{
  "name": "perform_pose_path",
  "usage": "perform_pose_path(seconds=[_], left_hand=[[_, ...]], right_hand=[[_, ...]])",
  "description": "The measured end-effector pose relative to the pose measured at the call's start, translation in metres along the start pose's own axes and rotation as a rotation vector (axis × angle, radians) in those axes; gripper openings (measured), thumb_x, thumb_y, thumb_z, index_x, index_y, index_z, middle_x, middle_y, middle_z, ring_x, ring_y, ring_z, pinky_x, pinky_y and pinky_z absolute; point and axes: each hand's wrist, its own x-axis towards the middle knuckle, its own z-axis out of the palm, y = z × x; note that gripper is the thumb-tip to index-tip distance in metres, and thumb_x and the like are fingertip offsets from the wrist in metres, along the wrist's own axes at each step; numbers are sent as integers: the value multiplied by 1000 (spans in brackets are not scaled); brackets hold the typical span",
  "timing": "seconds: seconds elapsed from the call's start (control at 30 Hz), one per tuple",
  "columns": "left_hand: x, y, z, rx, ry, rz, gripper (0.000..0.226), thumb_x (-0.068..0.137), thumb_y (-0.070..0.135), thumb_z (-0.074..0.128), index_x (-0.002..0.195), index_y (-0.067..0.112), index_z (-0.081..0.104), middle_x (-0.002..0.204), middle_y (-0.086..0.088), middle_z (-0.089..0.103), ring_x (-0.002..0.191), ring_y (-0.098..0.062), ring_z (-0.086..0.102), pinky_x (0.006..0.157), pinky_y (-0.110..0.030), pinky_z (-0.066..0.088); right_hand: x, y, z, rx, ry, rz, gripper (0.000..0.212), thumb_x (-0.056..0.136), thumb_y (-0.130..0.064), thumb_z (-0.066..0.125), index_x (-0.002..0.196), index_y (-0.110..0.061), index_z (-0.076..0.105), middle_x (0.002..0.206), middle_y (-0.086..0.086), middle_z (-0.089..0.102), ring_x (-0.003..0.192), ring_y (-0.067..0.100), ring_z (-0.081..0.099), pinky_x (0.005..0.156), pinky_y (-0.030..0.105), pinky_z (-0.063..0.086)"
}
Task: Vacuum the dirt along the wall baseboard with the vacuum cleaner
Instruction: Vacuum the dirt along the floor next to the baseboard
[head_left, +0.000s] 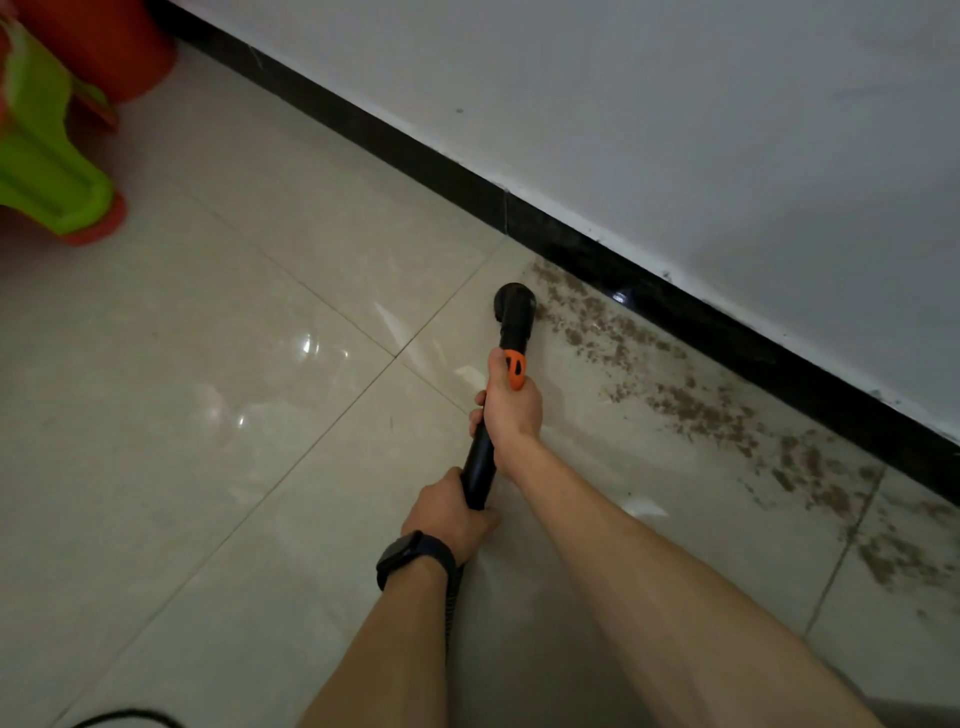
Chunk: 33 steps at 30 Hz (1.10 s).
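**Floor** (208, 415): glossy beige tiles with thin grout lines and pale glints of light. It carries everything listed.

**Cord** (124, 717): dark loop at the lower edge, nearer than both grips and well to their left.

**Dirt** (691, 405): brown crumbly band on the floor. It starts just right of the nozzle and runs along the foot of the baseboard, right of both grips, to the picture's right edge.

**Baseboard** (467, 182): black, shiny strip beyond the grips, crossing on a slant from upper left to lower right.

**Wall** (675, 104): white with a few dark specks, above the baseboard.

**Stool** (47, 171): green plastic, far left of the grips and beyond them, blurred.

**Red container** (114, 47): bucket-like, behind the stool near the baseboard. Its inside is out of view.

**Left grip** (447, 512): the nearer one, with a black watch (402, 553) on the wrist. Fingers are curled tight round the near end of the vacuum tube (478, 467). A ribbed hose (452, 597) trails back under the wrist.

**Right grip** (511, 408): just ahead of the left. Fingers are wrapped round the same black tube, and the thumb lies beside the orange catch (515, 370).

**Nozzle** (514, 301): round black head ahead of the right grip, down at the floor at the left end of the dirt, just short of the baseboard.
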Motion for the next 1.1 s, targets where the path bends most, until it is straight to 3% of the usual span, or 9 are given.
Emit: perform_pose_path(seconds=[0.2,0.43,0.8,1.1], left_hand=[[14,6,-12,47,13,26,29,82,40,64,102,28,48,82,9,54,69,-12,56,52,-25,40],[26,17,-21,117,68,67,24,85,35,61,103,26,49,92,4,58,77,-17,58,55,-28,40],[45,18,-14,90,254,199,28,91,26,58,114,19,43,110,-5,58,92,-25,56,76,-40,49],[61,16,-21,-57,214,148,22,85,28,61,98,27,44,91,1,56,77,-20,57,64,-33,48]], right_hand=[[13,-10,6,29,15,1,43,95,-57,65,97,-15,61,58,-2,59,42,13,52,48,30,49],[26,-21,6,191,47,32,41,95,-52,67,88,-14,56,53,-2,56,40,14,49,42,26,45],[46,-30,18,208,100,-16,42,93,-55,65,88,-14,58,52,-2,56,40,13,50,41,26,45],[58,-29,35,77,146,-85,45,95,-58,60,89,-14,60,49,-5,57,39,14,53,45,28,48]])
